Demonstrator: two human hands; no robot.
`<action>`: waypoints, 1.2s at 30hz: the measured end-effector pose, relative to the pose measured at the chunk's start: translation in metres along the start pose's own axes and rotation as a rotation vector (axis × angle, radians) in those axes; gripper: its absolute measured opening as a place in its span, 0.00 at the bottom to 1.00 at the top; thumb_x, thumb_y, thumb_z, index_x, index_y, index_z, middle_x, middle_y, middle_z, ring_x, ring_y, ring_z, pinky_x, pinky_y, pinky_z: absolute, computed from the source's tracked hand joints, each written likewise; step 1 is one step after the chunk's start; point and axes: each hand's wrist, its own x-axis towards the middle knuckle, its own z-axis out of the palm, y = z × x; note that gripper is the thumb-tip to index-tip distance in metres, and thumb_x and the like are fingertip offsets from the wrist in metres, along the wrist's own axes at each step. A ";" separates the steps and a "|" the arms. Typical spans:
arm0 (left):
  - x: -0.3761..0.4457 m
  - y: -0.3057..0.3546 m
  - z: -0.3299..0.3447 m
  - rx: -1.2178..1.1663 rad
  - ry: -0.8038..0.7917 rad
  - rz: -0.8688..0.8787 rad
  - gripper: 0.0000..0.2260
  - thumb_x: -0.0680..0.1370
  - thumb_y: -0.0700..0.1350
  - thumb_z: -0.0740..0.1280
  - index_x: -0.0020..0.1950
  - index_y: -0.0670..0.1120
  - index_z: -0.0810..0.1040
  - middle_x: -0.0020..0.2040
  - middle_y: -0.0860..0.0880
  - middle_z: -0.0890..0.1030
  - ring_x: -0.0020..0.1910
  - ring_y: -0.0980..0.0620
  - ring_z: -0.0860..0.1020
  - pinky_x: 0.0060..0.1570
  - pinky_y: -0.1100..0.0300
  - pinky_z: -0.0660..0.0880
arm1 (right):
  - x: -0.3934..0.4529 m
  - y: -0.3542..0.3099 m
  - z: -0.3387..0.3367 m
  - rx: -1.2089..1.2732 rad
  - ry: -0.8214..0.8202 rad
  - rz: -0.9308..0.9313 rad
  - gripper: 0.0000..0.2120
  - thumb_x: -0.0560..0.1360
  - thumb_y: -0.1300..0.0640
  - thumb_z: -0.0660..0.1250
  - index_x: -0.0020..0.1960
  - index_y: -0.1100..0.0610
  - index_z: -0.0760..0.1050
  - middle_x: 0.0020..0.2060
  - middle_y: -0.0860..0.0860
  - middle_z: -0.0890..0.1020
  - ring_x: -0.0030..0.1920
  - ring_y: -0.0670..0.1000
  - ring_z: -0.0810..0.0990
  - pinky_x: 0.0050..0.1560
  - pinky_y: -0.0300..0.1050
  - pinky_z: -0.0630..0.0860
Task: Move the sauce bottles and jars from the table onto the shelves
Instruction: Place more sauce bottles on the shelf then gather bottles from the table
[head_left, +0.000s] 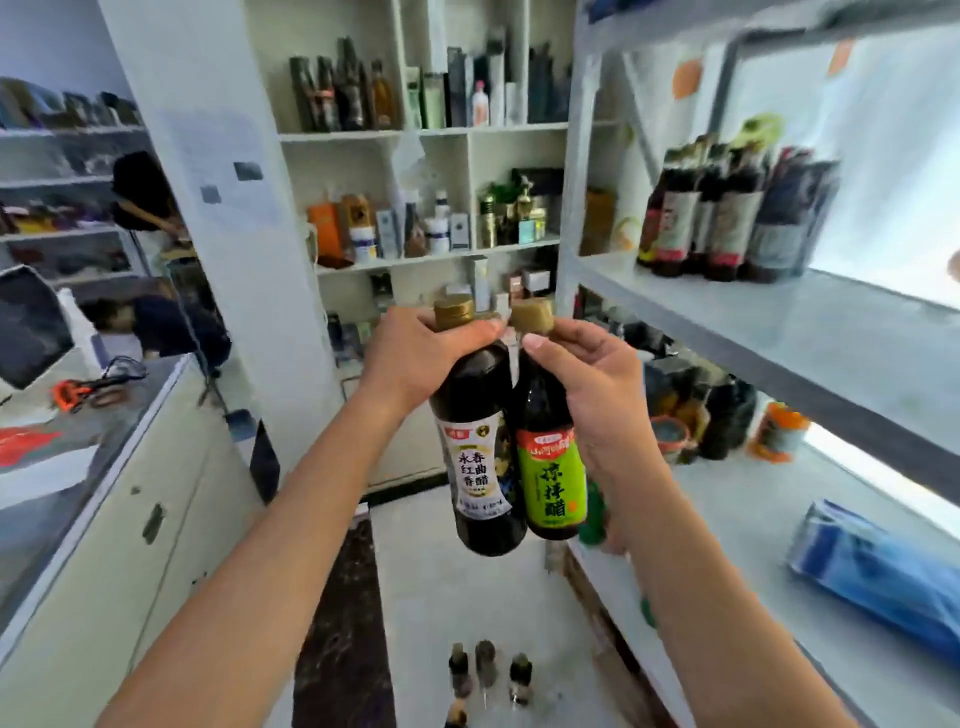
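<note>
Gripping the white-labelled bottle (480, 441) by its neck, the left hand (415, 358) held it aloft against the green-labelled bottle (548, 452) in the right hand's (592, 384) closed grip, beside the shelves (727, 332).

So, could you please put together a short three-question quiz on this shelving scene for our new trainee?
1. True or false: the left hand grips the white-label bottle by its neck.
2. Which colour is the label on the bottle in the right hand? A red, B green, C blue.
3. Where does the blue packet lie?

Key: 1 true. 2 B. 3 On the lower shelf at right.
</note>
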 end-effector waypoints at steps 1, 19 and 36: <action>0.008 0.010 0.019 -0.012 -0.024 0.024 0.21 0.58 0.66 0.74 0.38 0.51 0.86 0.36 0.52 0.85 0.38 0.52 0.84 0.48 0.45 0.81 | 0.007 -0.011 -0.016 -0.020 0.031 -0.031 0.10 0.73 0.67 0.73 0.54 0.63 0.81 0.46 0.60 0.86 0.47 0.58 0.85 0.52 0.52 0.81; 0.133 0.132 0.201 -0.118 -0.293 0.276 0.36 0.55 0.69 0.75 0.42 0.37 0.83 0.39 0.41 0.84 0.39 0.43 0.84 0.45 0.41 0.81 | 0.102 -0.115 -0.145 -0.223 0.444 -0.356 0.07 0.72 0.65 0.73 0.50 0.59 0.83 0.43 0.56 0.87 0.46 0.57 0.86 0.50 0.52 0.83; 0.360 0.104 0.297 -0.163 -0.310 0.272 0.29 0.54 0.74 0.72 0.37 0.49 0.84 0.35 0.52 0.84 0.39 0.50 0.84 0.46 0.46 0.81 | 0.336 -0.060 -0.188 -0.343 0.597 -0.368 0.11 0.73 0.63 0.73 0.55 0.61 0.81 0.46 0.56 0.87 0.49 0.57 0.86 0.57 0.59 0.80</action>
